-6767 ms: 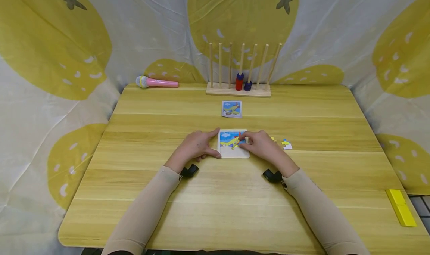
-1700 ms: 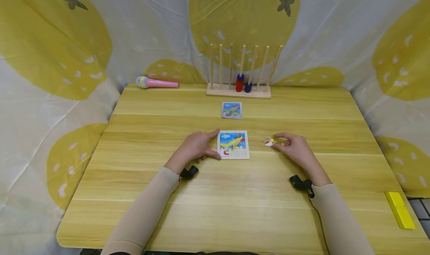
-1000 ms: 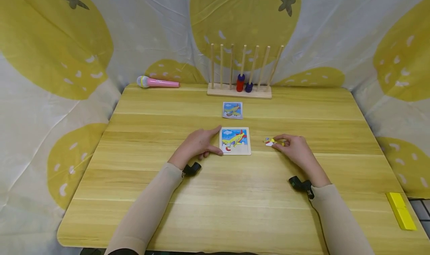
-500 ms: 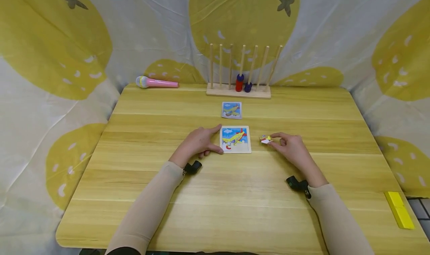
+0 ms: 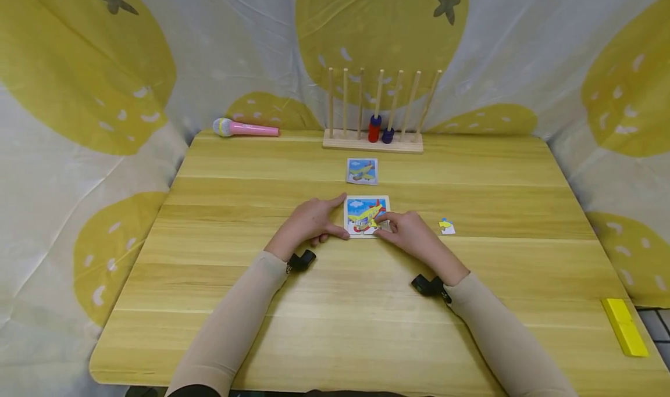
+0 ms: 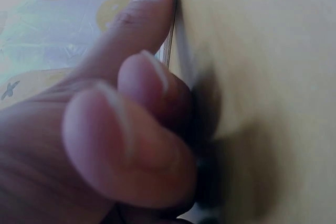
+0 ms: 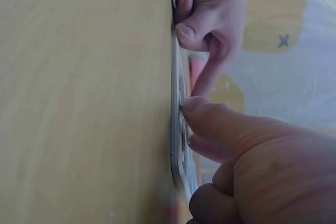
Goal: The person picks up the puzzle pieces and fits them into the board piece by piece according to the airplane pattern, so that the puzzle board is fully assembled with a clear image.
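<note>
A square puzzle board [image 5: 353, 235] with a pale frame and a yellow airplane picture lies mid-table. My left hand [image 5: 309, 222] holds it by the left side, index fingertip at the far corner and thumb at the near one. Over its lower right part, my right hand [image 5: 410, 231] pinches a puzzle piece [image 5: 374, 224] between thumb and index finger; the fingers partly hide it. In the right wrist view the right thumb [image 7: 210, 116] is close over the board's surface. Another puzzle piece [image 5: 447, 226], yellow, blue and white, lies right of the right hand.
Behind the board lies a picture card [image 5: 362, 171] of the same airplane. A wooden peg rack [image 5: 371, 143] with red and dark blue beads stands at the back edge. A pink toy microphone [image 5: 251, 129] is back left, a yellow block [image 5: 624, 327] at the right edge.
My right hand has carried the puzzle piece left from the table onto the board. The left hand has pushed the board slightly away. Earlier, more of the airplane's lower part was bare.
</note>
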The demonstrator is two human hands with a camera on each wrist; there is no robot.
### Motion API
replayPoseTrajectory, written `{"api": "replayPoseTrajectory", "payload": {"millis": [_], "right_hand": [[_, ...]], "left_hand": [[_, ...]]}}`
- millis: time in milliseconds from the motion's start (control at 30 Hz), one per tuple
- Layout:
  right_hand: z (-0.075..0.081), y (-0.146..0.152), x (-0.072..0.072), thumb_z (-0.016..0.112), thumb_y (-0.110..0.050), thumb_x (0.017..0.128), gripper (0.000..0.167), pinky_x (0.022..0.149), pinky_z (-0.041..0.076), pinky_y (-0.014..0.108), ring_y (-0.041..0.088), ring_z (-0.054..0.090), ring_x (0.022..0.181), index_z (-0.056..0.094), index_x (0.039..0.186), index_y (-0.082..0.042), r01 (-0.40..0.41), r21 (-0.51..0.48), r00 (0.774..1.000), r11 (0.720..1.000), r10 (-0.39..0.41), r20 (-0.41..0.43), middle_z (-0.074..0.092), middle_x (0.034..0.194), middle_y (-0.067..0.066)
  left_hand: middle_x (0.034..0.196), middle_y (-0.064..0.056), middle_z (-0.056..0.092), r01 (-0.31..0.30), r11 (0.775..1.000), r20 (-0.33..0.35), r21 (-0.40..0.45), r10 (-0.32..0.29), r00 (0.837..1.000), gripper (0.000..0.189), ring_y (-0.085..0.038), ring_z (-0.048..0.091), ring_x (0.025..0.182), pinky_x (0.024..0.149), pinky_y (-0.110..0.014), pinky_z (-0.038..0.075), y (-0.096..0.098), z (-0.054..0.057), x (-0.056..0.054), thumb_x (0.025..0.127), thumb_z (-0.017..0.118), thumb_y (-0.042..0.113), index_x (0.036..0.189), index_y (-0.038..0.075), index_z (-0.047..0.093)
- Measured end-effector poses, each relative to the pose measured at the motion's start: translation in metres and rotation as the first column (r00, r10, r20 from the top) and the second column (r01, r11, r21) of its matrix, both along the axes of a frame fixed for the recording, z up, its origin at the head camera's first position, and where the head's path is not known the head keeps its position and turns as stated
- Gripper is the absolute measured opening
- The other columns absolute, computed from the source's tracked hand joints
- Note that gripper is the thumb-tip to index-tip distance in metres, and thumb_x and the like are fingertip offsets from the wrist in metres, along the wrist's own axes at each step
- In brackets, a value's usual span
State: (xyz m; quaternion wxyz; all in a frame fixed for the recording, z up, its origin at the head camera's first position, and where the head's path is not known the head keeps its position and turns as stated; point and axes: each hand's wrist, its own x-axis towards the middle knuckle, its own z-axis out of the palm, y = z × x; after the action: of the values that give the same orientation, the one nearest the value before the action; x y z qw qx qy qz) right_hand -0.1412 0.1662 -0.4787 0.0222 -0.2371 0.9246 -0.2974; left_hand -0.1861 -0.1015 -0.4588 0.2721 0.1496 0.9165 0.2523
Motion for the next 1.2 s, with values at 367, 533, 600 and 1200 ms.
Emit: {"api": "replayPoseTrajectory", "payload": {"millis": [367, 533, 600, 1200], "right_hand": [[0.001, -0.006, -0.001, 0.08, -0.027, 0.096, 0.027, 0.053, 0.026, 0.022, 0.005, 0.031, 0.051, 0.079, 0.117, -0.009, -0.002, 0.026, 1.0, 1.0, 0.002, 0.005, 0.042, 0.056, -0.008], [-0.001, -0.008, -0.001, 0.08, -0.029, 0.097, 0.027, 0.052, 0.026, 0.023, 0.006, 0.03, 0.05, 0.079, 0.119, -0.013, 0.003, 0.012, 1.0, 1.0, -0.003, 0.003, 0.04, 0.056, -0.008], [-0.002, -0.011, -0.001, 0.079, -0.03, 0.098, 0.026, 0.052, 0.027, 0.023, 0.006, 0.031, 0.05, 0.08, 0.12, -0.016, -0.006, 0.016, 1.0, 1.0, 0.006, 0.006, 0.041, 0.056, -0.008], [0.004, 0.002, -0.001, 0.076, -0.032, 0.1, 0.023, 0.054, 0.029, 0.025, 0.009, 0.031, 0.049, 0.081, 0.118, -0.019, 0.116, -0.053, 0.989, 0.992, -0.111, 0.094, 0.04, 0.057, -0.007]], "left_hand": [[0.053, 0.001, 0.058, 0.009, 1.0, -0.002, -0.004, -0.009, 1.0, 0.112, -0.015, 0.053, 0.04, 0.047, -0.029, 0.052, 0.0, -0.001, -0.001, 0.08, 0.087, 0.058, 0.17, 0.034, 0.025], [0.053, 0.001, 0.058, 0.016, 1.0, -0.007, -0.015, -0.017, 1.0, 0.113, -0.015, 0.054, 0.04, 0.048, -0.028, 0.052, 0.0, -0.001, -0.001, 0.08, 0.087, 0.058, 0.17, 0.033, 0.024], [0.053, 0.001, 0.059, 0.018, 1.0, -0.01, -0.017, -0.019, 1.0, 0.113, -0.015, 0.054, 0.04, 0.049, -0.029, 0.052, 0.0, -0.001, -0.001, 0.08, 0.087, 0.058, 0.17, 0.033, 0.024], [0.053, 0.001, 0.058, 0.015, 1.0, -0.006, -0.015, -0.015, 1.0, 0.113, -0.015, 0.053, 0.039, 0.05, -0.029, 0.052, 0.0, 0.001, -0.001, 0.08, 0.088, 0.057, 0.17, 0.034, 0.023]]}}
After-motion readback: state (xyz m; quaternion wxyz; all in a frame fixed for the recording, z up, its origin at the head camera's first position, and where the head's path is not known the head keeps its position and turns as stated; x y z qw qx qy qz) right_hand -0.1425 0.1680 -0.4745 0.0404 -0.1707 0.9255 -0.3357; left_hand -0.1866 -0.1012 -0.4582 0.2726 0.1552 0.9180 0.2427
